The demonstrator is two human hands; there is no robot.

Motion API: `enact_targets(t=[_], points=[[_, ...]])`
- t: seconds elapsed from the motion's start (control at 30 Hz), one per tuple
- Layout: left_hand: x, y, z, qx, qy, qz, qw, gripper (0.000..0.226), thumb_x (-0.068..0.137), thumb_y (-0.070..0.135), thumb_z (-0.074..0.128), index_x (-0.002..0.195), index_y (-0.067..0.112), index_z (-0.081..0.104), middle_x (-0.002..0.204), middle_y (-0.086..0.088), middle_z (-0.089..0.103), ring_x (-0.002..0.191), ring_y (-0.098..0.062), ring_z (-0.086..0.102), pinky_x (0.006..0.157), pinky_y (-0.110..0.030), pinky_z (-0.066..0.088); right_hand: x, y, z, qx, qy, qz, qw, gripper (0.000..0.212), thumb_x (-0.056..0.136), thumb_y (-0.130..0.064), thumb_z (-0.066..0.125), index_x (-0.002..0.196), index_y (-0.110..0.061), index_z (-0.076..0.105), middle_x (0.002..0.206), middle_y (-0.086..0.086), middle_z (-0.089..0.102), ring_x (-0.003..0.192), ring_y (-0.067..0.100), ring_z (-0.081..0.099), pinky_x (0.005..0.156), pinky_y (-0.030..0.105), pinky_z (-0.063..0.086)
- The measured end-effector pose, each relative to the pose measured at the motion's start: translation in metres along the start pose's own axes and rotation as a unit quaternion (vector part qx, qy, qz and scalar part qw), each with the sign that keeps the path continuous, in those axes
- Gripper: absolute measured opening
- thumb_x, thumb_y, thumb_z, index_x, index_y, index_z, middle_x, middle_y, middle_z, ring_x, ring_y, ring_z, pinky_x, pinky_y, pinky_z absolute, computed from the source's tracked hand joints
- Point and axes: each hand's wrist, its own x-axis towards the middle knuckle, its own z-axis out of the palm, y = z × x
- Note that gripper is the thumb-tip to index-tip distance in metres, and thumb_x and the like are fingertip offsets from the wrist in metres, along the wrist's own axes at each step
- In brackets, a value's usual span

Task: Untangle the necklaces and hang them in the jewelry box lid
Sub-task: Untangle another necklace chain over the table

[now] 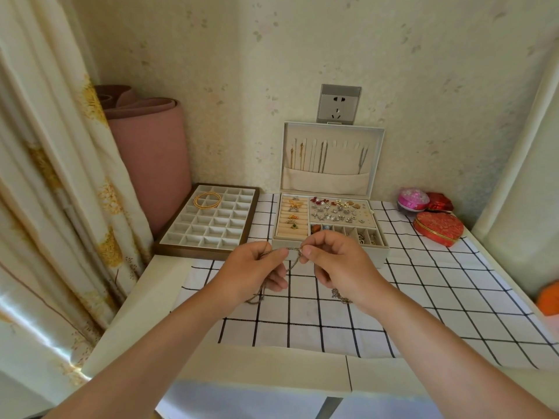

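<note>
Both hands are raised just above the bench (151, 285), in front of the open jewelry box (378, 252). The left hand (257, 267) pinches a dark, fine necklace (292, 252) between thumb and forefinger, its other fingers (278, 282) curled loosely beneath. The right hand (338, 261) pinches the same chain close by, thumb and forefinger pressed together on it, so a short stretch runs between the two grips. From there the chain droops in loops behind the hands down to the black-and-white checked cloth (423, 297), where tangled ends lie under each wrist; whether this is one necklace or several knotted together is hard to tell.

The box lid (344, 161) stands upright against the wall below a power socket (338, 104). Gold chains (298, 155) and silver chains (323, 157) already hang from its row of hooks into the fabric pocket, with one more silver chain (364, 158) to the right. The base holds rings in padded rolls, earrings and small divided compartments.

To the left sits a gridded tray (196, 252) with gold bangles (208, 199) at its far end, beside a rolled pink mat (151, 158) and a curtain (45, 176). To the right lie a red heart-shaped case (438, 228) and a pink round case (413, 199).
</note>
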Motion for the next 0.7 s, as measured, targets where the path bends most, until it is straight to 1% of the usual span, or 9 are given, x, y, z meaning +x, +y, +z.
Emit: enact_targets(t=[0.1,0.17,0.23,0.3,0.37,0.43,0.53,0.63,0.7], points=[[-0.0011,0.0016,0.0003,-0.046,0.006,-0.02,0.999,0.026,0.1,0.023,0.057,0.087,0.001,0.063,0.076,-0.014,0.067,0.067,-0.023,0.069,0.064,-0.03,0.059,-0.0002,0.001,-0.0013,0.033,0.008,0.021,0.999,0.007,0.093,-0.011,0.068,0.088,-0.006,0.069,0.064,0.015,0.056,0.049,0.017,0.046,0.041,0.023,0.031],[-0.0015,0.0024,-0.0006,-0.007,0.019,-0.031,0.999,0.028,0.1,0.029,0.055,0.092,0.005,0.068,0.069,-0.02,0.062,0.056,-0.019,0.059,0.055,-0.026,0.051,-0.0003,-0.0002,-0.0027,0.04,0.022,0.024,0.999,0.007,0.092,-0.009,0.069,0.087,-0.005,0.07,0.059,0.01,0.058,0.049,0.017,0.047,0.04,0.023,0.032],[-0.0017,0.0035,-0.0022,0.044,0.019,-0.022,0.999,0.03,0.101,0.032,0.053,0.095,0.01,0.071,0.057,-0.009,0.058,0.045,-0.015,0.042,0.045,-0.021,0.036,0.0,-0.001,-0.0035,0.034,0.038,0.022,0.998,0.008,0.092,-0.007,0.068,0.085,-0.005,0.07,0.062,0.0,0.064,0.049,0.017,0.051,0.039,0.024,0.034],[-0.0022,0.0064,-0.0034,0.046,0.008,-0.007,0.999,0.029,0.103,0.03,0.05,0.095,0.008,0.068,0.071,0.0,0.072,0.042,-0.013,0.031,0.043,-0.023,0.024,0.0005,-0.0012,-0.0031,0.028,0.048,0.024,0.998,0.008,0.093,-0.007,0.067,0.086,-0.006,0.069,0.069,-0.001,0.068,0.049,0.018,0.053,0.039,0.024,0.035],[-0.0032,0.0091,-0.004,0.048,0.008,-0.002,0.999,0.028,0.104,0.028,0.048,0.086,0.01,0.061,0.088,-0.004,0.077,0.042,-0.014,0.026,0.044,-0.025,0.019,0.0003,-0.0016,-0.0023,0.023,0.049,0.027,0.998,0.008,0.094,-0.007,0.065,0.088,-0.005,0.069,0.075,0.004,0.071,0.047,0.02,0.055,0.038,0.024,0.034],[-0.0035,0.0091,-0.0038,0.062,0.011,0.004,0.998,0.031,0.104,0.027,0.048,0.077,0.011,0.053,0.084,-0.011,0.076,0.044,-0.015,0.023,0.043,-0.025,0.019,-0.0004,-0.0024,-0.0025,0.024,0.039,0.027,0.999,0.008,0.094,-0.007,0.065,0.089,-0.004,0.07,0.078,0.007,0.073,0.048,0.021,0.056,0.038,0.023,0.033],[-0.003,0.0071,-0.0034,0.069,0.018,0.02,0.997,0.034,0.103,0.026,0.049,0.073,0.009,0.049,0.069,-0.014,0.072,0.043,-0.012,0.027,0.04,-0.018,0.024,-0.0009,-0.005,-0.0054,0.033,0.014,0.04,0.999,0.009,0.094,-0.01,0.066,0.094,-0.005,0.072,0.085,0.011,0.075,0.053,0.021,0.059,0.04,0.023,0.032],[-0.0022,0.007,-0.0065,0.085,0.033,0.039,0.995,0.035,0.103,0.026,0.049,0.073,0.007,0.048,0.049,-0.006,0.056,0.041,-0.011,0.031,0.041,-0.016,0.03,-0.0004,-0.0074,-0.0073,0.025,-0.015,0.069,0.997,0.011,0.096,-0.014,0.064,0.098,-0.007,0.073,0.089,0.013,0.076,0.054,0.019,0.056,0.042,0.021,0.03],[-0.0015,0.0064,-0.009,0.082,0.039,0.046,0.995,0.036,0.103,0.026,0.05,0.072,0.009,0.047,0.043,0.0,0.044,0.039,-0.011,0.031,0.042,-0.018,0.031,-0.0009,-0.0086,-0.0075,0.013,-0.032,0.081,0.996,0.012,0.097,-0.015,0.062,0.101,-0.007,0.071,0.091,0.013,0.076,0.054,0.017,0.051,0.043,0.019,0.03]])
